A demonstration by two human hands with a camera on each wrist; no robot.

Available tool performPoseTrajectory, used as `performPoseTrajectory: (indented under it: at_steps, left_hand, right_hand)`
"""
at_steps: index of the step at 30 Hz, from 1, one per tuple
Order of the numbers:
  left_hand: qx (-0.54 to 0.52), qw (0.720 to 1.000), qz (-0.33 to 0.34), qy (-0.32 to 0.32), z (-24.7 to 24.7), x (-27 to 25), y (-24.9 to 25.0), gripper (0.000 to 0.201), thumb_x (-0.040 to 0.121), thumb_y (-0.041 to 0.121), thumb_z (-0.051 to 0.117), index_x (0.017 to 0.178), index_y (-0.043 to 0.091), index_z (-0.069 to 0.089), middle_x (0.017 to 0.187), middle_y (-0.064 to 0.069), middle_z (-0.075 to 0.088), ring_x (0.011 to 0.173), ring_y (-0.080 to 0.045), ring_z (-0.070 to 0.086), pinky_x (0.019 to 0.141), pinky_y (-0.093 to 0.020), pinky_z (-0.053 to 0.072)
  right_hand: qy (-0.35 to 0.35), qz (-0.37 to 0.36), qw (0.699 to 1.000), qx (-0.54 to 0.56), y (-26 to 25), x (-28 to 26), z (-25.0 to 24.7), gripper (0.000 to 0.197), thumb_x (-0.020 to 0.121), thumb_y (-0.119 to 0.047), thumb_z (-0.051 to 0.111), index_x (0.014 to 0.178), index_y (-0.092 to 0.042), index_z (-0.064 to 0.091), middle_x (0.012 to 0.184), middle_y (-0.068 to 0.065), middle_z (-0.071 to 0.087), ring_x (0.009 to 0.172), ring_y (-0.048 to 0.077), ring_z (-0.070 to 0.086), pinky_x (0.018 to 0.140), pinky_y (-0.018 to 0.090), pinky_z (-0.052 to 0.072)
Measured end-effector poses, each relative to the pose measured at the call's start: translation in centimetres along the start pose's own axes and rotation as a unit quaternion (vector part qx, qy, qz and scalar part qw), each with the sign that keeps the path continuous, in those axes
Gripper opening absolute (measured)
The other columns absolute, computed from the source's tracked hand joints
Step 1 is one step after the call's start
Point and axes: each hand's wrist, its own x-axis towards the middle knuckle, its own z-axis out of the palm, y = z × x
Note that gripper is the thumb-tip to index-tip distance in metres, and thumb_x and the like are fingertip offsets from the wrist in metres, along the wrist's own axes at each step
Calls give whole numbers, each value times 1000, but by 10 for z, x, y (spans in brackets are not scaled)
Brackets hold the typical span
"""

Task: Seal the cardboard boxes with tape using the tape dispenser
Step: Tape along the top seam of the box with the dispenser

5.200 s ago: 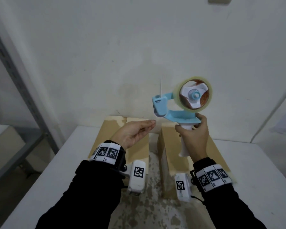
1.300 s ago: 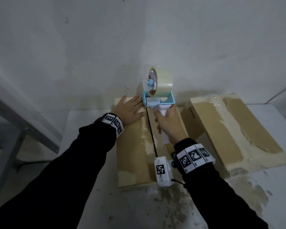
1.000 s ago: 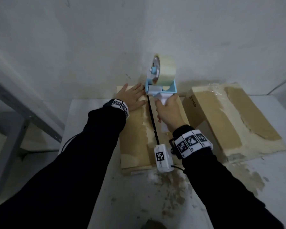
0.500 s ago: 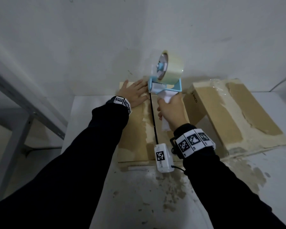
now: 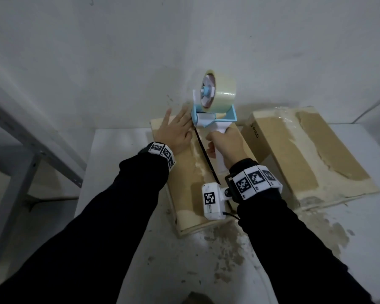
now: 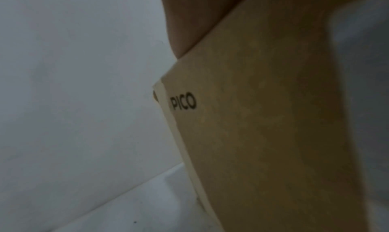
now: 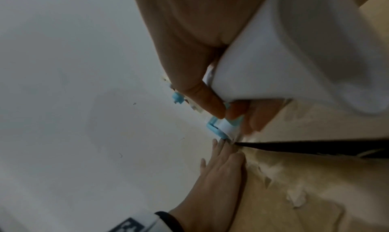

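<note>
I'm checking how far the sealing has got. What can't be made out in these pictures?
- Head view: whether tape is stuck down; the tape dispenser and the wall-side end of the left box hide it.
- Left wrist view: the left hand is cut off by the top edge.
- Right wrist view: the right hand blocks the grip's far side.

Both arms in long black sleeves down to the wrist; bare left hand and right hand. Each wrist wears a white band of square black-and-white fiducial markers. Under the right wrist, a white boxy camera unit with one more marker, black mount, thin black cable trailing off its base
</note>
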Motion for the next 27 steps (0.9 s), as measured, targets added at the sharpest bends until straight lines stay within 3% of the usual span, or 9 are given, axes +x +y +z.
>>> performPoseTrajectory:
  at_steps: [2, 6, 8, 12, 15, 16, 22, 27]
  left_hand:
    - [-10, 999, 26, -27, -2, 3, -3, 53, 98, 24, 25, 149, 20, 11, 158, 1, 8, 146, -15, 1, 117, -45, -3]
    - [-7, 997, 21, -69, 1, 7, -4, 52, 98, 26, 23, 149, 18, 15, 158, 3, 12, 145, -11, 4, 117, -44, 1]
    - [0, 997, 11, -80, 3, 10, -5, 54, 98, 29, 22, 150, 21, 10, 158, 6, 8, 145, -9, 1, 117, -44, 0]
    - [6, 997, 4, -78, 5, 10, -5, 53, 99, 31, 21, 150, 25, 8, 158, 9, 8, 145, -8, 2, 117, -45, -1]
    - [7, 996, -2, -86, 5, 10, -4, 53, 99, 34, 18, 150, 26, 4, 158, 11, 5, 145, -7, 0, 117, -46, -2]
    - [4, 996, -5, -90, 4, 10, -4, 53, 99, 34, 17, 150, 26, 4, 158, 11, 5, 145, -7, -1, 117, -46, -2]
    - [3, 996, -17, -91, 1, 9, -1, 51, 99, 33, 17, 149, 26, 8, 157, 12, 8, 145, -6, 0, 117, -48, -2]
    - [-5, 993, -13, -115, -3, 21, -6, 50, 99, 34, 17, 147, 37, 4, 155, 21, -1, 144, -4, -1, 116, -51, -1]
  right_hand:
    - [-28, 9, 1000, -7, 1, 0, -2, 15, 85, -6, 53, 78, -18, 51, 71, 11, 57, 60, 24, 57, 54, 31, 51]
    - [-28, -4, 997, -74, 9, 5, -3, 10, 84, -6, 54, 77, -13, 51, 62, 9, 51, 50, 22, 49, 46, 27, 40]
    - [-26, -25, 994, -107, 11, 3, 0, 6, 84, -13, 57, 81, -10, 54, 64, 9, 51, 55, 24, 49, 51, 30, 40]
    - [-43, -38, 986, -159, 15, -2, -2, 26, 81, -14, 58, 105, -5, 56, 85, 14, 58, 70, 26, 55, 62, 33, 45]
    - [-43, -39, 990, -132, 18, -4, -7, 5, 84, -12, 57, 84, -10, 53, 69, 10, 51, 60, 25, 50, 53, 30, 41]
    - [-43, -37, 991, -124, 19, -6, -10, 10, 84, -11, 57, 78, -12, 50, 64, 8, 48, 55, 24, 47, 50, 29, 38]
    - [-69, -34, 991, -107, 23, -22, -27, 5, 85, -8, 55, 83, -9, 51, 59, 5, 45, 48, 20, 43, 44, 25, 34]
    - [-67, -30, 994, -85, 45, -65, -72, 28, 79, -4, 58, 55, -18, 52, 42, -3, 45, 41, 17, 42, 46, 27, 37]
